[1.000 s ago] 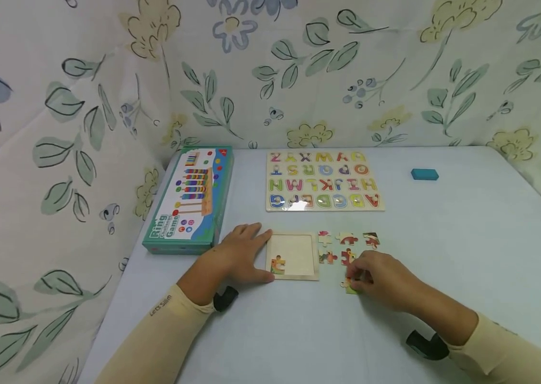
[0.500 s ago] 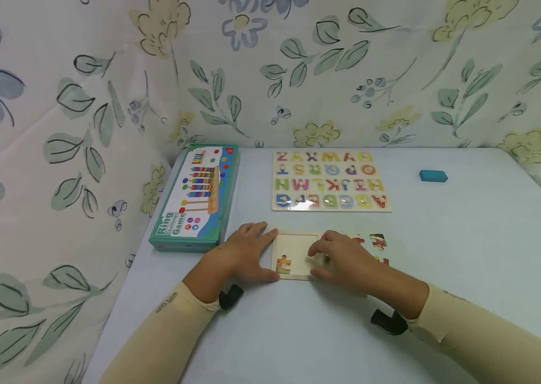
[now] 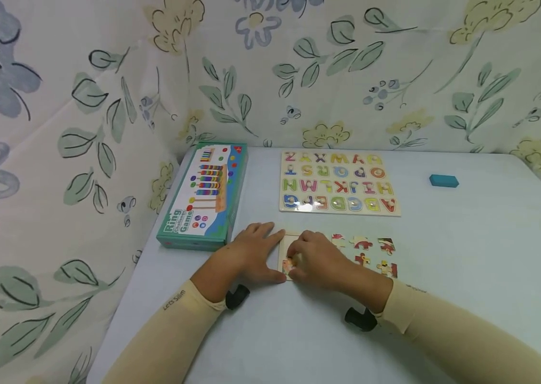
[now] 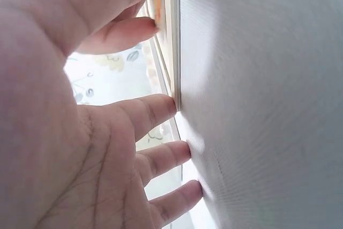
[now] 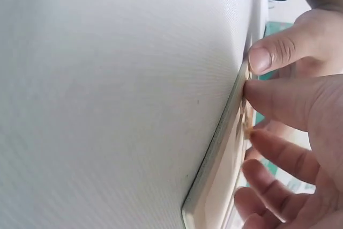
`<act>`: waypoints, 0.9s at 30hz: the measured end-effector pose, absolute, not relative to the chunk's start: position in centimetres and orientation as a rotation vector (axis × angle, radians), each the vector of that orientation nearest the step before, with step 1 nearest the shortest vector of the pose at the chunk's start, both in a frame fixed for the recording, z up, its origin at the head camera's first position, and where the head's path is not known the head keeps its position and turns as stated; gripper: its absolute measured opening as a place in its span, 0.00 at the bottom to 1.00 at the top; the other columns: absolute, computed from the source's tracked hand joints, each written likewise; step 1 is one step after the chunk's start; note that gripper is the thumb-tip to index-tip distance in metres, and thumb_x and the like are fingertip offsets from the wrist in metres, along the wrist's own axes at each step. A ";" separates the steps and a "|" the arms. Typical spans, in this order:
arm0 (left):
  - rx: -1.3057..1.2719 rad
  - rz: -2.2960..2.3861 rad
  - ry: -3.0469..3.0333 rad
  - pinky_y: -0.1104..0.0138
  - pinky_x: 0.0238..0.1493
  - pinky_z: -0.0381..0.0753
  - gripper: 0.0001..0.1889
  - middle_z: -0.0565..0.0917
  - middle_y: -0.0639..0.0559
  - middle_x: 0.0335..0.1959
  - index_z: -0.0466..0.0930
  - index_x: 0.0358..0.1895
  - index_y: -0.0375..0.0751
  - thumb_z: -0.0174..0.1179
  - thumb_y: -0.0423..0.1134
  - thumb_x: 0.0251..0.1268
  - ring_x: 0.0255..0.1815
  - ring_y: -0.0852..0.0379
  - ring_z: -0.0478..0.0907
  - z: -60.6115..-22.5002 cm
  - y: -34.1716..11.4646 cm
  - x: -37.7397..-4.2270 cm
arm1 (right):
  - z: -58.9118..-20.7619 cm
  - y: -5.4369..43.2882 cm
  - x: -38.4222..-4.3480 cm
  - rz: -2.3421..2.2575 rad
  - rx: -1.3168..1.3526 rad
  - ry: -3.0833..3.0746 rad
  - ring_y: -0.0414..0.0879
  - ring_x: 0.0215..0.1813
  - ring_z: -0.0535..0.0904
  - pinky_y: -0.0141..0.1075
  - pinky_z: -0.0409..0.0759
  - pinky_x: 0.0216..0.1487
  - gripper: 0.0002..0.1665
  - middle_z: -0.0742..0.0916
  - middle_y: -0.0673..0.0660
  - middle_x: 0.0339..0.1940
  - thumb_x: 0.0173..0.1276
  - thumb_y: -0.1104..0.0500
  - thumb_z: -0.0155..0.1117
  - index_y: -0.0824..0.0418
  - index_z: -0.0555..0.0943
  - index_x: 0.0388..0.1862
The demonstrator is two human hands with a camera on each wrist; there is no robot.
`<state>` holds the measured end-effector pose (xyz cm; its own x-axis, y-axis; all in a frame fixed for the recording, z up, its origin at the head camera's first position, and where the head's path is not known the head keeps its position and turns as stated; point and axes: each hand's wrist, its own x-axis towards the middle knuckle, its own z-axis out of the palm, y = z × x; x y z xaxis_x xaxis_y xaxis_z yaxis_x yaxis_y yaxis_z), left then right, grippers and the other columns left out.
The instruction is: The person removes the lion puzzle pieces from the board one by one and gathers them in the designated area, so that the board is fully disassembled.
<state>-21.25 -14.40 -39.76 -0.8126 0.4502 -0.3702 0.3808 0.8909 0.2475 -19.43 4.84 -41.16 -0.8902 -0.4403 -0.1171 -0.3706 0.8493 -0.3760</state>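
My left hand (image 3: 253, 258) lies with spread fingers against the left side of a small wooden puzzle tray (image 3: 281, 255); in the left wrist view its fingertips rest at the tray's edge. Over the tray's lower left corner, my right hand (image 3: 322, 260) pinches a puzzle piece, mostly hidden behind the fingers. An orange bit of puzzle piece (image 5: 248, 130) shows by the index finger in the right wrist view, where the thumb is at the tray rim. A picture piece (image 3: 288, 268) sits in that corner. Right of the tray lie loose puzzle pieces, among them a dark-topped one (image 3: 387, 245).
Behind the tray lies a wooden alphabet board (image 3: 339, 181) with coloured letters. A green Ring Challenge Game box (image 3: 203, 197) stands to the left, close to my left hand. A teal block (image 3: 444, 181) is at the back right. Floral cloth (image 3: 260, 80) hangs behind the table.
My right hand has moved left from the loose pieces to the tray's lower left corner, bringing a puzzle piece. My left hand keeps its place at the tray. The head view has shifted slightly.
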 end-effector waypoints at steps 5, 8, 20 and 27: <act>0.618 0.227 2.631 0.43 0.78 0.58 0.54 0.52 0.50 0.84 0.53 0.83 0.58 0.70 0.67 0.55 0.84 0.43 0.47 -39.6 -14.3 -21.2 | -41.1 4.8 -19.2 -0.623 -0.585 2.824 0.46 0.51 0.76 0.41 0.79 0.56 0.18 0.82 0.48 0.46 0.59 0.52 0.81 0.50 0.83 0.45; 0.616 0.220 2.631 0.43 0.78 0.58 0.54 0.52 0.50 0.85 0.53 0.83 0.57 0.70 0.67 0.55 0.84 0.42 0.47 -39.7 -14.2 -21.2 | -41.1 5.0 -19.2 -0.797 -0.560 2.762 0.43 0.43 0.77 0.37 0.80 0.47 0.15 0.83 0.45 0.39 0.59 0.56 0.80 0.50 0.81 0.39; 0.642 0.190 2.641 0.44 0.79 0.56 0.54 0.52 0.48 0.84 0.52 0.83 0.57 0.67 0.69 0.57 0.84 0.42 0.47 -39.9 -14.0 -21.3 | -39.2 10.7 -18.8 -1.021 -0.498 2.716 0.42 0.36 0.80 0.33 0.82 0.40 0.12 0.84 0.47 0.32 0.63 0.59 0.78 0.52 0.80 0.37; 0.624 0.227 2.636 0.44 0.79 0.57 0.54 0.51 0.49 0.85 0.52 0.83 0.57 0.69 0.67 0.57 0.84 0.42 0.47 -39.8 -14.4 -21.3 | -39.5 14.1 -17.4 -0.912 -0.359 2.701 0.43 0.36 0.79 0.30 0.81 0.38 0.13 0.82 0.48 0.31 0.61 0.57 0.79 0.52 0.80 0.36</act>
